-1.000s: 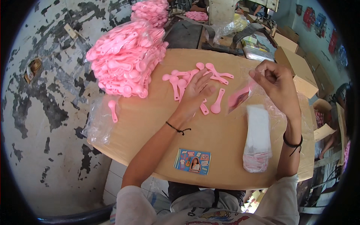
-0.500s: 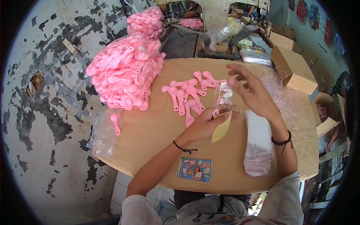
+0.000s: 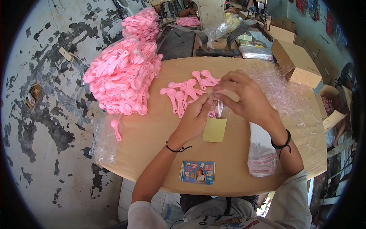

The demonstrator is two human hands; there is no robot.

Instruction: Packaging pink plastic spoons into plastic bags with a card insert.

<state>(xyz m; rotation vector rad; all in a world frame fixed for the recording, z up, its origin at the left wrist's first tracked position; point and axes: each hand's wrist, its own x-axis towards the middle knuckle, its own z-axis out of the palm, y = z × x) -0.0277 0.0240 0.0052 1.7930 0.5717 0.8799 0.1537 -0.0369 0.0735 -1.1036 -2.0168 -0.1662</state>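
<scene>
My left hand [image 3: 194, 117] and my right hand [image 3: 246, 95] meet over the middle of the table, both with fingers closed at the top edge of a small clear plastic bag [image 3: 220, 109]. A pale yellow card [image 3: 214, 130] hangs at the bag's lower end, and a bit of pink plastic spoon shows through the film above it. My fingers partly hide the bag's top. Just beyond my left hand lies a loose group of pink measuring spoons [image 3: 180, 100]. Beside my right forearm is a stack of flat clear bags [image 3: 262, 150].
A big clear sack of pink spoons [image 3: 122, 76] stands at the table's left edge. One spoon [image 3: 116, 129] lies on clear film nearby. A blue printed card stack [image 3: 197, 173] sits near the front edge. Crumpled film [image 3: 282, 91] and an open cardboard box [image 3: 295, 63] are at right.
My right hand, raised with fingers apart before, has come down to the bag's top. My left hand has shifted up to it, and the yellow card now hangs straight instead of tilted.
</scene>
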